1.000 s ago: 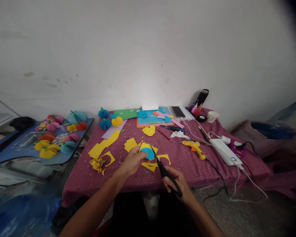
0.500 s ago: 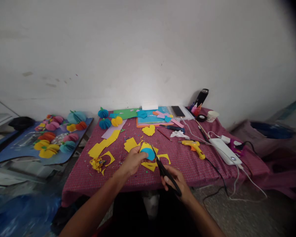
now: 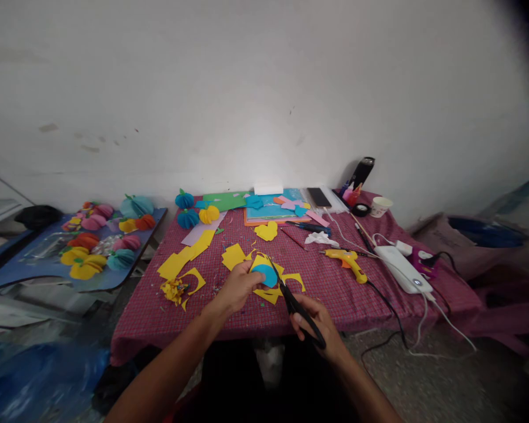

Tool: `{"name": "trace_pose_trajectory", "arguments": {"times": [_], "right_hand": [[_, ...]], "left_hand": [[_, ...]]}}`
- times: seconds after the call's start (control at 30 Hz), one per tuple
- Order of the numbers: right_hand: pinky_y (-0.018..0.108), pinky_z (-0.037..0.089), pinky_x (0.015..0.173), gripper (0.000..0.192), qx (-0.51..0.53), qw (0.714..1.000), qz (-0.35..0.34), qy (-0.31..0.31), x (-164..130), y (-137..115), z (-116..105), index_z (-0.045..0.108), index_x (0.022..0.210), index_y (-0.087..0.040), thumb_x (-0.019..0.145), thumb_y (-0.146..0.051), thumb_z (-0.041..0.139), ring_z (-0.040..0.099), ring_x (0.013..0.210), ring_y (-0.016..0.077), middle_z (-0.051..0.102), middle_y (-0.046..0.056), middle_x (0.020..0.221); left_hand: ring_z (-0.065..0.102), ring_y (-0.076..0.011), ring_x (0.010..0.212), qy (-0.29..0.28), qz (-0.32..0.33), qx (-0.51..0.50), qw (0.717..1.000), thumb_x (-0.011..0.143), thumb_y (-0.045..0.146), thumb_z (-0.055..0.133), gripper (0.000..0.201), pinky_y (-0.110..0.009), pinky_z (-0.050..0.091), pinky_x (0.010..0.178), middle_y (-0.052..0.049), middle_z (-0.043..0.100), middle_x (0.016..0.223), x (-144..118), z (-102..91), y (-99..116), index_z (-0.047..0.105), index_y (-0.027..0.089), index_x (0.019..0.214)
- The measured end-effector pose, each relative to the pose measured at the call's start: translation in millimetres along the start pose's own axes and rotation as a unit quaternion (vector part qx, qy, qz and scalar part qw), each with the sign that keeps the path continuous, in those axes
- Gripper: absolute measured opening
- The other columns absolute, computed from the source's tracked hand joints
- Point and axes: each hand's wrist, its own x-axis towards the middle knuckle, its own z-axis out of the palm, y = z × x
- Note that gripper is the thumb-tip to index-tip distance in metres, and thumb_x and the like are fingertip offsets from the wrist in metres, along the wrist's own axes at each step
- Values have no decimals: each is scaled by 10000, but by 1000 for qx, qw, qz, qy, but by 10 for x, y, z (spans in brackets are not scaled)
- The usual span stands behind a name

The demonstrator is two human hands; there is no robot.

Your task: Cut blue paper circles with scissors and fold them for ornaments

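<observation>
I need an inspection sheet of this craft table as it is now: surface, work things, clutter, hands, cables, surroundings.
Surface: table under a red checked cloth.
Work things: blue circle on yellow paper; black scissors cutting at its edge.
Clutter: yellow offcuts, glue gun, paper cup, phone.
Hands: left hand holds the paper; right hand grips the scissors.
Cables: white cable off the right edge; black cord from the glue gun.
Surroundings: paper pumpkins on a blue board, left.

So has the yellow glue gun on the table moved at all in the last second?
No. The glue gun lies in the same spot on the red cloth, just left of the white power bank.
</observation>
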Motion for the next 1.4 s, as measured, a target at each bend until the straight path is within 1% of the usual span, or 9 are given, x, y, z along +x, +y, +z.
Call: {"name": "trace_pose_trajectory", "arguments": {"times": [0.23,0.37,0.6,0.73,0.93,1.2,1.4], "right_hand": [[207,300,422,456,-6,1000,4,7,3,40,-27,631,1182,-144,820,-414,693,399,443,82,495,-38,598],[189,302,420,448,-10,1000,12,0,-4,47,-54,625,1201,-167,823,-396,697,394,439,68,494,-50,595],[203,358,444,478,13,999,26,-17,-27,-52,-44,626,1174,-164,788,-430,718,466,474,91,558,-21,653],[215,351,461,479,12,1000,17,-20,-20,-76,-26,614,1186,-157,807,-439,700,479,485,103,562,-13,666],[231,357,503,510,26,999,6,-36,-31,-48,-23,580,1231,-154,828,-452,674,505,526,117,585,6,709],[215,310,445,514,45,999,15,-19,-48,-2,-23,586,1206,-143,825,-477,667,471,465,106,577,-7,658],[214,312,442,450,49,999,1,-11,-44,20,-7,602,1144,-146,830,-462,664,465,454,100,570,-13,643]], "left_hand": [[591,-144,611,0,-7,3,1000,627,183,675,190,-272,485,610,-43,645,719,6,4,4,640,119,802],[599,-151,637,-7,-4,15,1000,643,177,659,192,-272,486,616,-58,654,750,6,-7,7,638,112,822],[608,-160,649,-38,-4,53,998,658,170,637,151,-288,495,640,-60,653,747,30,-48,-16,630,116,799],[616,-161,673,-45,-6,45,998,662,178,647,172,-296,508,671,-56,663,778,25,-26,-31,641,125,826],[610,-160,664,-31,-16,35,999,649,181,664,175,-293,513,647,-49,654,762,5,20,-6,635,130,814],[607,-154,655,-37,-13,35,999,654,174,650,165,-289,506,648,-44,654,755,16,17,-10,635,131,812],[608,-161,673,-30,-14,33,999,656,184,655,188,-292,509,650,-58,656,776,4,40,-1,635,120,831]]}}
